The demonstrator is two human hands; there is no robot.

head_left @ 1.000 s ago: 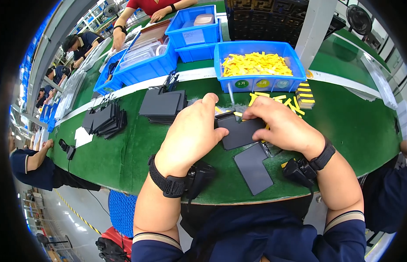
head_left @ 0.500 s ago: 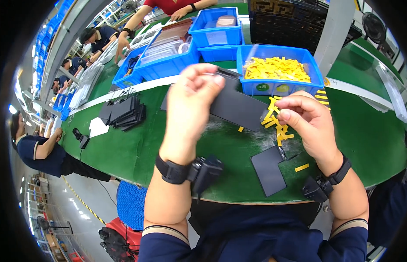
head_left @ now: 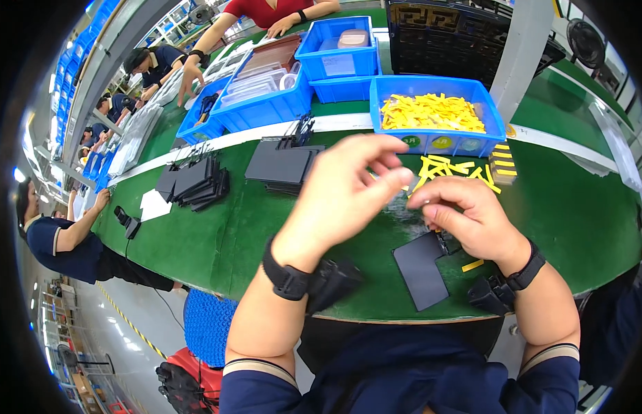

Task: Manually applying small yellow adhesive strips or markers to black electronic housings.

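Note:
My left hand (head_left: pixel 355 190) hangs over the middle of the green table, thumb and forefinger apart, with nothing visible between them. Close beside it, my right hand (head_left: pixel 466 217) has thumb and forefinger pinched together; whatever they hold is too small to make out. Beyond both hands lies a loose pile of yellow strips (head_left: pixel 466 169), partly covered by my fingers. Below the right hand is a flat black L-shaped piece (head_left: pixel 421 272), its upper end near the fingers. A single yellow strip (head_left: pixel 473 265) rests to its right. Left of my left hand sits a stack of similar black pieces (head_left: pixel 279 162).
A blue bin of yellow strips (head_left: pixel 438 141) stands at the back, beside other blue bins (head_left: pixel 266 103). Farther left lie another black stack (head_left: pixel 197 179), white paper (head_left: pixel 155 205) and a small black device (head_left: pixel 128 222). A metal post (head_left: pixel 521 62) rises at the back right. Co-workers sit around.
The black piece my left hand held has left it; the stack on the left now shows. My left hand has moved right and nearer, my right hand slightly left and nearer.

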